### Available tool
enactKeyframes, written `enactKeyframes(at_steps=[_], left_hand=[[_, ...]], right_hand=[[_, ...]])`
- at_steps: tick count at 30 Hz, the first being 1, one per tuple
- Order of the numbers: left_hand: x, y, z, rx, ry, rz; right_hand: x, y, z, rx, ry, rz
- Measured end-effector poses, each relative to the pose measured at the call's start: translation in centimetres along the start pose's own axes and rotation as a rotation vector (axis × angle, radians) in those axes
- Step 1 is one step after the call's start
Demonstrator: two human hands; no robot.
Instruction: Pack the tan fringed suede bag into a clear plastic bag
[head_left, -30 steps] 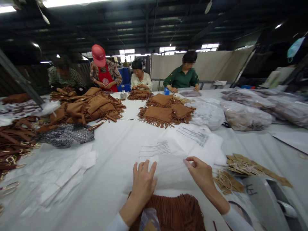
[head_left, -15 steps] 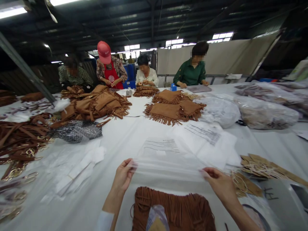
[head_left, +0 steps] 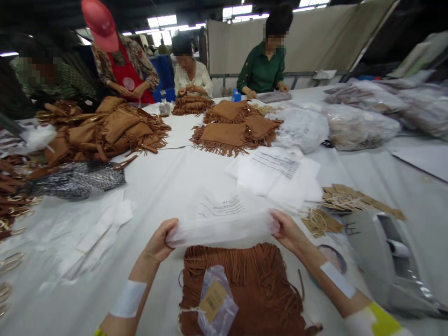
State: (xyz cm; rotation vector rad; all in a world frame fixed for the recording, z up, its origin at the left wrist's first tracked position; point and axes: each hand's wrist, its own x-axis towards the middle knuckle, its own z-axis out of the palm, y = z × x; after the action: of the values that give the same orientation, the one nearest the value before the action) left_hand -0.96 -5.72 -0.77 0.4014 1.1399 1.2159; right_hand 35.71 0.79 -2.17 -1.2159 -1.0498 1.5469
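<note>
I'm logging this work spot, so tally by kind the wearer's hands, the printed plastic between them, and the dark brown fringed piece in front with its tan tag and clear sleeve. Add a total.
Hands: 2, left hand and right hand
Printed plastic: 1
Dark brown fringed piece: 1
Tan tag: 1
Clear sleeve: 1
Total: 6

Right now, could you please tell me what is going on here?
The person's left hand and right hand each grip one side of a translucent white plastic bag with dark printed lines. Just nearer the person, a dark brown fringed bag lies flat on the white table, with a tan paper tag and a clear plastic pouch on top. Beyond, light brown fringed pieces lie piled before several co-workers.
</note>
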Motion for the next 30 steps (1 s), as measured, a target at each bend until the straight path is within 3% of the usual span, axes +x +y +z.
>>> enactKeyframes(at_steps=[1, 3, 5, 7, 9, 11, 16, 20, 23, 28, 30], left_hand=[[-0.1, 0.4, -0.4, 0.103, -0.044, 0.027], [-0.3, 1.2, -1.1, 0.515, -0.21, 0.152], [-0.1, 1.7, -1.7, 1.095, -0.422, 0.364], [0.4, 1.5, -2.2, 1.585, -0.565, 0.567], [0.9, 0.8, -2.9, 1.894, -0.615, 0.696], [1.3, -0.2, -3.7, 2.058, -0.614, 0.736], [0.6, -3.0, -5.3, 2.062, -0.558, 0.68], [-0.6, -4.4, -5.3, 1.9, -0.485, 0.594], [-1.0, -4.4, -4.8, 1.629, -0.455, 0.454], [-1.7, -3.1, -4.2, 1.219, -0.522, 0.04], [-2.0, -2.7, -4.2, 1.237, -0.556, 0.04]], right_hand=[[0.0, -0.3, -0.1, -0.081, 0.017, -0.045], [-0.1, -1.2, -0.8, -0.381, -0.002, -0.225], [0.0, -2.0, -1.9, -0.785, -0.155, -0.45], [0.1, -2.0, -3.1, -1.04, -0.382, -0.592], [0.1, -1.2, -4.2, -1.136, -0.544, -0.621], [-0.1, 0.1, -4.9, -1.166, -0.6, -0.58], [-2.5, 2.5, -6.0, -1.057, -0.564, -0.381], [-4.5, 3.0, -6.3, -0.969, -0.479, -0.219], [-5.4, 2.7, -6.3, -0.809, -0.487, -0.03], [-6.0, 1.7, -6.3, -0.408, -0.636, 0.274], [-6.2, 1.7, -6.4, -0.343, -0.654, 0.301]])
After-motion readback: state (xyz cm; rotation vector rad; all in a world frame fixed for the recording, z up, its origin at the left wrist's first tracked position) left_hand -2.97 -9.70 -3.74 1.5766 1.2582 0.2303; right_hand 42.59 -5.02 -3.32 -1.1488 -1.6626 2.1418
